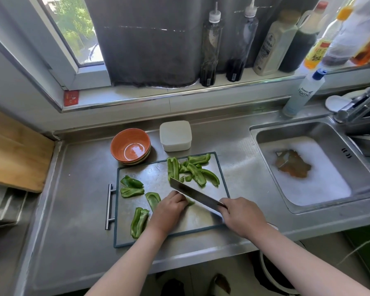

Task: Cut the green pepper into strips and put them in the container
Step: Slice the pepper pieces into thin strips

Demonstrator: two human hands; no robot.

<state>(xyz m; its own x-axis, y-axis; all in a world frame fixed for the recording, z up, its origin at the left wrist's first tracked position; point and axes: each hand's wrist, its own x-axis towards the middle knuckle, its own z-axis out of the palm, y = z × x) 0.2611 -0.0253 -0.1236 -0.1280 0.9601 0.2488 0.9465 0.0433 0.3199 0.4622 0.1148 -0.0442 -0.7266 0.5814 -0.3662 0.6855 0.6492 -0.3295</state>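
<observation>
Head view: on the steel cutting board (154, 174) the left hand (171, 208) has its fingers bent down over a pepper piece (190, 203), pinning it to the board; only a small green end shows past the fingertips, so its long axis cannot be told for sure. The right hand (241, 216) is wrapped round the handle of the knife (192, 192), whose blade runs on a slant from near right to far left and lies just right of the left fingertips, over the exposed end. The next slice seems to turn on that narrow gap: the blade should come down on the green just beside the knuckles, with the left hand creeping leftward to feed more of the piece.

The cut strips (193, 169) lie heaped at the far right of the board. Four uncut pieces (131, 182) wait along its left side, nearer the left hand. The white container (175, 135) stands on the desk (83, 189) just beyond the board's far edge, beside an orange bowl (130, 146); no pepper shows in it.
</observation>
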